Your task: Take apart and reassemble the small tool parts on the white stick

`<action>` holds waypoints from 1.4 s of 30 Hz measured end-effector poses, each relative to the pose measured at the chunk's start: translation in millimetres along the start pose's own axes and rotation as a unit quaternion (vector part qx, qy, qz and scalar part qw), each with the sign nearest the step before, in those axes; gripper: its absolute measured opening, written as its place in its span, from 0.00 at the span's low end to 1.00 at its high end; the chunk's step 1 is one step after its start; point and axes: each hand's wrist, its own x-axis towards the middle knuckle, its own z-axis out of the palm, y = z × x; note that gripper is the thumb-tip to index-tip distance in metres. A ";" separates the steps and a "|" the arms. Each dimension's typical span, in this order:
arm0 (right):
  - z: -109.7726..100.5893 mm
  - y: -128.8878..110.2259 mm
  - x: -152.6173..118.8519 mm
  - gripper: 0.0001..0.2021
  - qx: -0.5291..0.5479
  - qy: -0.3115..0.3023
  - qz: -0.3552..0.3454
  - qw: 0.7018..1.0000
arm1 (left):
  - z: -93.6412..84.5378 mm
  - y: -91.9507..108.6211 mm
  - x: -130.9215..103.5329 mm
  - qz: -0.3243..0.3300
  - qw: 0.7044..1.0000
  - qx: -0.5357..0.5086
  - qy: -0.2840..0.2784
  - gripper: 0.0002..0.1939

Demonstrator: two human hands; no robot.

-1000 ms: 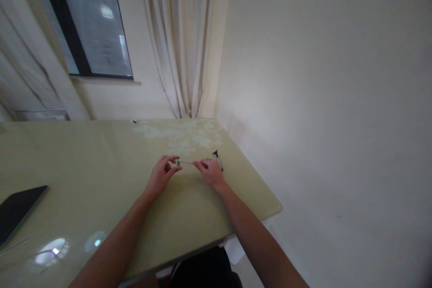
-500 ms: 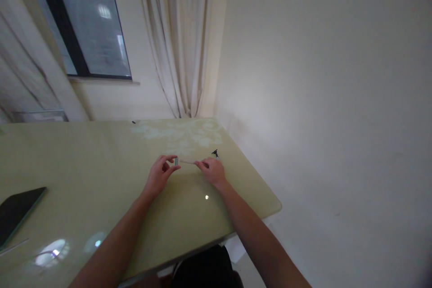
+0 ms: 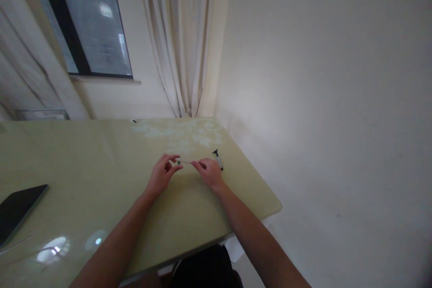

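Observation:
My left hand (image 3: 161,174) pinches a small dark, flat-sided piece (image 3: 178,162) upright between thumb and fingertips; it looks like a razor cartridge, but it is too small to be sure. Between the thumb and fingers of my right hand (image 3: 209,171) is a thin pale stick (image 3: 185,161). Its far tip reaches the small piece and overlaps it in view; whether it is a swab or a brush I cannot tell. Just beyond my right hand a razor (image 3: 218,160) with a black head and grey handle lies on the table.
The pale green glossy table (image 3: 94,157) ends in a rounded corner at the right, beside a white wall (image 3: 320,99). A dark flat tablet-like object (image 3: 20,209) lies at the left edge. A tiny black piece (image 3: 134,121) lies near the back edge, before the curtain (image 3: 184,54).
My right hand has moved slightly left, bringing the stick's tip from a small gap up to the piece in my left hand. More of the razor's handle now shows.

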 end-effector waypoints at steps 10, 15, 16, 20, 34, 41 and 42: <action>1.3 -2.9 0.2 0.34 -0.020 0.007 0.027 0.999 | 0.9 -2.9 -1.0 0.005 1.000 0.000 -0.001 0.17; 0.0 -3.8 0.1 0.34 -0.024 -0.002 0.021 0.999 | 0.9 -1.2 -0.3 0.006 1.000 0.006 0.007 0.18; 0.0 -3.7 0.1 0.34 -0.021 -0.004 0.015 1.000 | 0.8 -0.7 0.0 0.005 1.000 0.006 0.009 0.18; 0.1 -2.2 0.2 0.35 -0.027 0.017 0.039 0.999 | 0.2 0.5 0.5 0.002 1.000 0.006 0.004 0.17; 0.6 -3.1 -1.1 0.33 -0.002 0.009 -0.004 1.000 | 0.9 -0.2 -0.1 0.002 1.000 0.004 0.003 0.18; 2.2 -1.4 -1.3 0.34 -0.020 0.033 0.002 0.999 | 0.3 2.8 1.2 -0.001 1.000 0.011 0.000 0.18; 3.0 -1.6 -1.3 0.34 -0.019 0.031 -0.012 0.999 | 0.2 3.0 1.4 -0.003 1.000 0.012 0.004 0.19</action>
